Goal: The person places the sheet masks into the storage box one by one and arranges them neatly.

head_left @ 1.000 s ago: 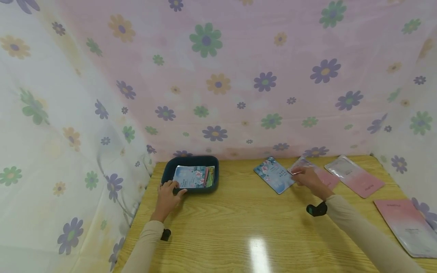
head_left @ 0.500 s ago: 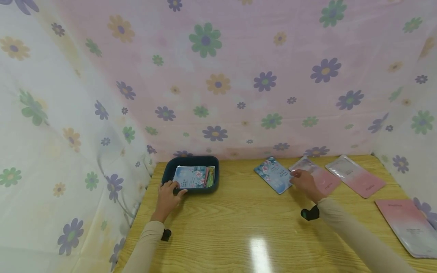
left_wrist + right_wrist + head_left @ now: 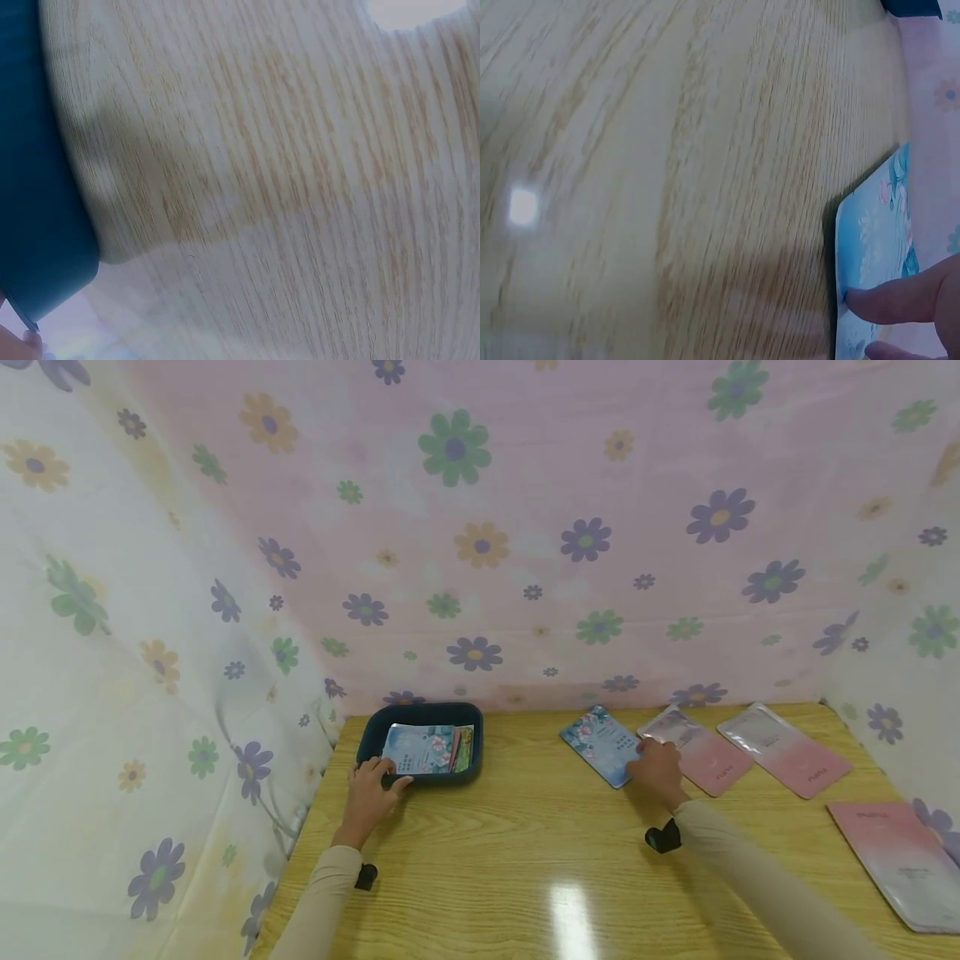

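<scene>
In the head view my left hand point(image 3: 372, 797) grips the near rim of a dark teal plastic bin point(image 3: 468, 768), fingers over the rim and thumb along the outside. Inside the bin lie several sachets, a light blue floral sheet mask sachet point(image 3: 420, 747) on top. My right hand point(image 3: 657, 772) is at the right corner of another blue floral sheet mask sachet point(image 3: 600, 745) on the table. The right wrist view shows my thumb point(image 3: 889, 301) on that sachet's near edge, with a second finger close beside it.
Two pink-and-silver sachets, a nearer one point(image 3: 712, 764) and a farther one point(image 3: 787, 752), lie right of the blue sachet. Another pink sachet point(image 3: 900, 860) lies at the table's right edge. Floral cloth point(image 3: 525, 610) walls the wooden table point(image 3: 480, 852) at the back and sides.
My right hand has moved left and slightly nearer, off the edge of the pink sachet to the corner of the blue one. My left hand stays on the bin.
</scene>
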Demonstrator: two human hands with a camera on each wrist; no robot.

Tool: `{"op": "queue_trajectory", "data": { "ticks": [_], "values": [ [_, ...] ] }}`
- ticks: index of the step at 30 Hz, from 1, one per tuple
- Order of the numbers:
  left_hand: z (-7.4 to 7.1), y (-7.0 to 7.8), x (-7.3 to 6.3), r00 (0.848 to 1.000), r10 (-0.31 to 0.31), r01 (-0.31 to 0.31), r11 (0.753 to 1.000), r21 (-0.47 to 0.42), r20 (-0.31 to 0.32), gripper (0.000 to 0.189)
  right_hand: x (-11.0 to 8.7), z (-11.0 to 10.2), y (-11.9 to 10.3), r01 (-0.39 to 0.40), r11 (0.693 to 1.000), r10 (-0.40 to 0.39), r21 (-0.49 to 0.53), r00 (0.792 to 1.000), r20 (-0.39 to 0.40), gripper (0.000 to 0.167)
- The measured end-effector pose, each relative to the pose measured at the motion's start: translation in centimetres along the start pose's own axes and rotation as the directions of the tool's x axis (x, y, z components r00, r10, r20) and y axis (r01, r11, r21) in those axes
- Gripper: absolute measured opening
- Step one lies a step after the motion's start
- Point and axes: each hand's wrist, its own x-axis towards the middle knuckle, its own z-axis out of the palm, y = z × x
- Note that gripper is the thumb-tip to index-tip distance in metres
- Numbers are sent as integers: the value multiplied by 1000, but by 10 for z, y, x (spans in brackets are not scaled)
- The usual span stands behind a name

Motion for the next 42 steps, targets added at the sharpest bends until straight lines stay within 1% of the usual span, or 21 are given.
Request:
{"op": "queue_trajectory", "data": {
  "ticks": [4, 12, 18, 21, 27, 32, 37, 39, 42],
  "values": [
    [2, 1, 1, 999, 31, -31, 1000, -2, -32, 34, 0, 4, -2, -8, 1000, 8, -9, 1000, -14, 42],
    [1, 1, -1, 999, 23, -23, 1000, -15, -33, 34, 1, 8, -6, -10, 999, 10, -37, 1000, -1, 37],
    [3, 2, -2, 998, 43, -43, 999, -10, -38, 35, -1, 8, -8, -55, 998, 55, 19, 998, -6, 47],
    [4, 2, -2, 998, 46, -47, 999, -18, -50, 34, -1, 9, -9, -63, 998, 64, 29, 998, -12, 47],
    [5, -2, -2, 997, 41, -42, 999, -13, -61, 35, 2, 12, -9, -35, 999, 35, 17, 999, -18, 42],
    [4, 0, -1, 998, 34, -34, 999, 0, -58, 35, 5, 10, -10, -3, 1000, 4, -21, 1000, 31, 44],
    [1, 2, -1, 998, 36, -35, 999, 13, -50, 34, 6, 8, -12, -5, 999, 7, -33, 998, 61, 47],
    [1, 2, -1, 998, 40, -39, 999, 16, -54, 34, 6, 7, -12, 3, 1000, -1, -27, 998, 58, 48],
    [1, 2, -1, 997, 40, -39, 999, 18, -60, 35, 6, 7, -11, 43, 999, -43, -6, 998, 43, 45]
  ]
}}
